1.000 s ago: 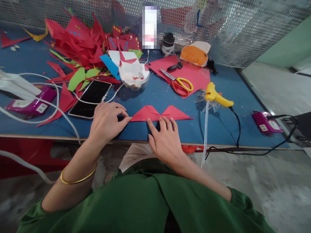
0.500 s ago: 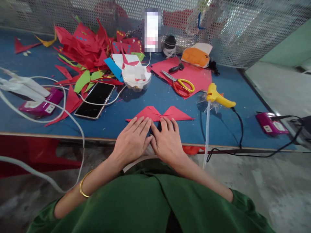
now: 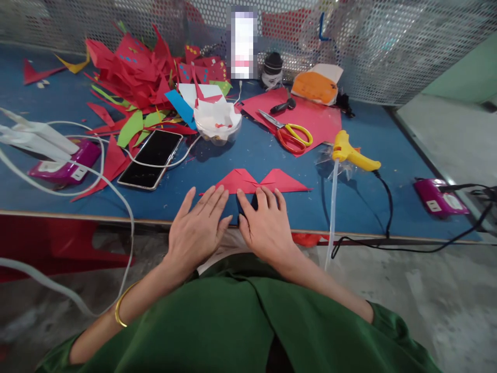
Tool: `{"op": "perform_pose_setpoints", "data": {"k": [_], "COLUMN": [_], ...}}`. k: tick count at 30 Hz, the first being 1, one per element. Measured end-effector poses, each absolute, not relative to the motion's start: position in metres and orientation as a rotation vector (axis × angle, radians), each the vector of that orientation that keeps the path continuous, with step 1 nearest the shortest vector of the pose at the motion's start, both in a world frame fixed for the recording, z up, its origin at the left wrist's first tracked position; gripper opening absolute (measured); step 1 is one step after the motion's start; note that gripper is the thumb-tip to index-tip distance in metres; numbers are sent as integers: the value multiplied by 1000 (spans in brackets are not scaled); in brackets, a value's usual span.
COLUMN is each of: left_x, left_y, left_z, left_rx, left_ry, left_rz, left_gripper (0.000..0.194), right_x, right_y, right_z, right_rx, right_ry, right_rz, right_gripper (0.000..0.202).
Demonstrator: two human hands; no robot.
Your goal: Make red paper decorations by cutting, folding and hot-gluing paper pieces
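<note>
A folded red paper (image 3: 254, 181) with two pointed humps lies flat near the table's front edge. My left hand (image 3: 198, 223) rests palm down at its left part, fingers stretched out and fingertips on the lower edge. Beside it, my right hand (image 3: 267, 223) lies flat with fingers spread, its fingertips touching the middle of the same edge. Neither hand grasps anything. A gap shows between the two thumbs.
Scissors (image 3: 291, 135) lie on a red sheet (image 3: 326, 122). At right stands a yellow glue gun (image 3: 353, 153) with a cord. Left are a phone (image 3: 151, 159), white cables, a purple box (image 3: 66, 161) and piled red paper pieces (image 3: 135, 72). A lined bowl (image 3: 217, 122) stands mid-table.
My left hand has slid left along the paper's edge, away from my right hand, and its fingers have spread. My right hand and the folded paper stay nearly in place.
</note>
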State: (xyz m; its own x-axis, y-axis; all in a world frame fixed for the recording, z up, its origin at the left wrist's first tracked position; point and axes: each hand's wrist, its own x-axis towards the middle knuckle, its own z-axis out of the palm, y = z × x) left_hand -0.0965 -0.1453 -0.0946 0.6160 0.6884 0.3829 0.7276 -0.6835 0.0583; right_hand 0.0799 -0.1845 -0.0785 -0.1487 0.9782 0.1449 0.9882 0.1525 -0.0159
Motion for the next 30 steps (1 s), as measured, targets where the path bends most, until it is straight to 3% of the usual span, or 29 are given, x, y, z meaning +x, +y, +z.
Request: {"op": "perform_pose_setpoints", "data": {"k": [11,16,20,30], "left_x": [-122,-113,-101,-82], "left_y": [-145,-149,-149,-147], "left_z": [-85,-87,-98,-82], "left_rx": [-2598,-2425,-2764,-2724], "left_ry": [-1448,-1523,-1168,-1174], "left_rz": [-611,-814,-683,-444], "left_gripper": [49,60,54,51], "right_x": [79,79,79,84], "right_y": [-185,-184,-184,-187], "right_z": [-80,-80,-80,-81], "right_rx": [-1944,-1935,-1947,-1895], "right_ry": [-2260,-2264,-2261,-2242], "right_rz": [-118,-115,-126,-114], "right_gripper": [53,53,54,56]}}
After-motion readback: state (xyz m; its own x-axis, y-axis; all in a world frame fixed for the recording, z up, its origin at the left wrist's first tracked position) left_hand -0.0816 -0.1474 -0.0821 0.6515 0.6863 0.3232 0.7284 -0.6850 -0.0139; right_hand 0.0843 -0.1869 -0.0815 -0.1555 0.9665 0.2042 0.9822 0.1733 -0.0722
